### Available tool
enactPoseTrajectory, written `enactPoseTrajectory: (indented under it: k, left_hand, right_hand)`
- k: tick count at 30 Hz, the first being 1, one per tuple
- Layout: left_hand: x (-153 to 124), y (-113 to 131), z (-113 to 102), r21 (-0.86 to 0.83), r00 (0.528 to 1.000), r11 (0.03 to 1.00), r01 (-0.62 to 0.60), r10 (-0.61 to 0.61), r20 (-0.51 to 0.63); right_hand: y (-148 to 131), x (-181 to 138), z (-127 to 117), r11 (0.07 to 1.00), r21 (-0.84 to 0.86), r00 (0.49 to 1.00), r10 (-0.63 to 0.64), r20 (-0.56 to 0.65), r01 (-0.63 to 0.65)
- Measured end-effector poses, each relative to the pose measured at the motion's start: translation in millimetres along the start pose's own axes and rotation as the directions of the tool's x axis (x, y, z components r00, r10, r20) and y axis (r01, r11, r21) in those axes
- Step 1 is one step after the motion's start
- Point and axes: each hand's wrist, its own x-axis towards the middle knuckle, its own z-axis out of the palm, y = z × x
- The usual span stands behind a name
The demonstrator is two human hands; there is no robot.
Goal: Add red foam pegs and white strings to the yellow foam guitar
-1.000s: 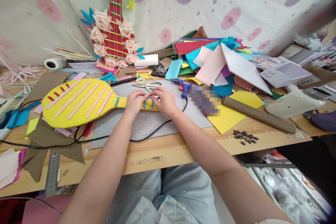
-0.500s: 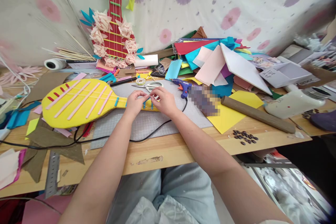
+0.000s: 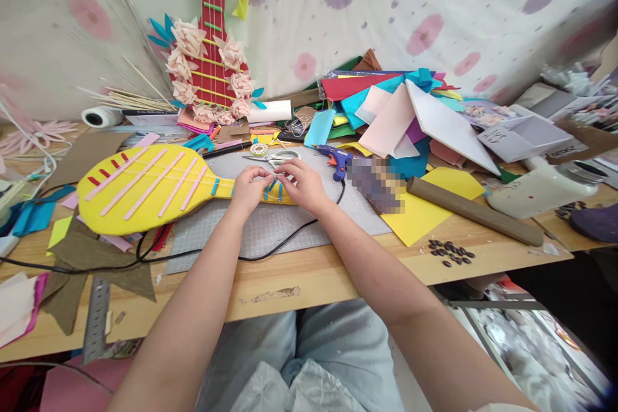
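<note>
A yellow model lute (image 3: 103,212) with a rounded body lies on its back on the table, its neck pointing right. Pink strips and short red pieces cross the body, blue strips cross the neck, and thin pale strings run lengthwise. Over the neck, my left hand (image 3: 251,190) is closed in a pinch. My right hand (image 3: 303,183) pinches close beside it, fingertips almost touching. What they hold is too small to make out. Behind my hands, scissors (image 3: 282,157) lie on a grey cutting mat (image 3: 212,238). A blue glue gun (image 3: 340,161) is right of my right hand.
A red model lute with paper flowers (image 3: 210,80) stands against the curtain. Coloured sheets (image 3: 386,119) pile up behind. To the right are a brown roll (image 3: 473,209), a white bottle (image 3: 535,193) and several dark beads (image 3: 451,252). A black cable (image 3: 275,250) crosses the mat.
My fingertips have shifted slightly over the neck, and a blue strip between my hands shows a little more. The lute and surrounding things stay in place.
</note>
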Motion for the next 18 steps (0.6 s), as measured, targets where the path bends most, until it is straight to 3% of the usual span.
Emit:
enactPoseTrajectory:
  k: [10, 18]
  left_hand:
    - [0.3, -2.2, 0.5, 0.105, 0.999, 0.994, -0.041, 0.039, 0.024]
    - [0.1, -0.2, 0.5, 0.146, 0.998, 0.988, -0.053, 0.048, 0.041]
  right_hand:
    - [-1.7, 0.2, 0.2, 1.000, -0.030, 1.000, 0.006, 0.012, -0.006]
    - [-0.4, 2.4, 1.1, 0.986, 0.042, 0.986, 0.165, -0.038, -0.163]
